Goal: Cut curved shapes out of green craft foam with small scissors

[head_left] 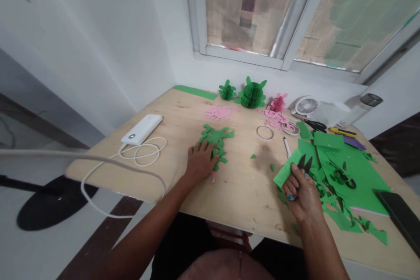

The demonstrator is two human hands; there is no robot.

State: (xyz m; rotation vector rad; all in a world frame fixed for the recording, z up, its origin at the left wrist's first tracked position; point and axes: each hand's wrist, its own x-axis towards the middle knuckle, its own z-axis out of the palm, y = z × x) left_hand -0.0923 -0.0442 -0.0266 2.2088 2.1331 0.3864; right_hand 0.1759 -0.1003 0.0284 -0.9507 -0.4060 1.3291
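Observation:
My left hand [201, 160] lies flat with its fingers spread, over the near left part of a pile of green paper cut-outs [216, 138]. A bit of pink paper [213, 177] shows just below that hand. On the right, my right hand [301, 188] is closed around scissors [306, 164] and a green paper piece [286, 169]. The dark blades point up and away from me, and part of a blue handle shows under the fingers. Green paper sheets and scraps [367, 179] lie beside and beneath this hand.
Folded green paper figures [252, 94] and a pink one [277, 103] stand by the wall. Pink cut-outs [219, 113], a ring [264, 132], a tape roll [290, 128] and a pen [287, 146] lie nearer. A power bank [141, 129] with cable sits left; a phone [398, 214] lies right.

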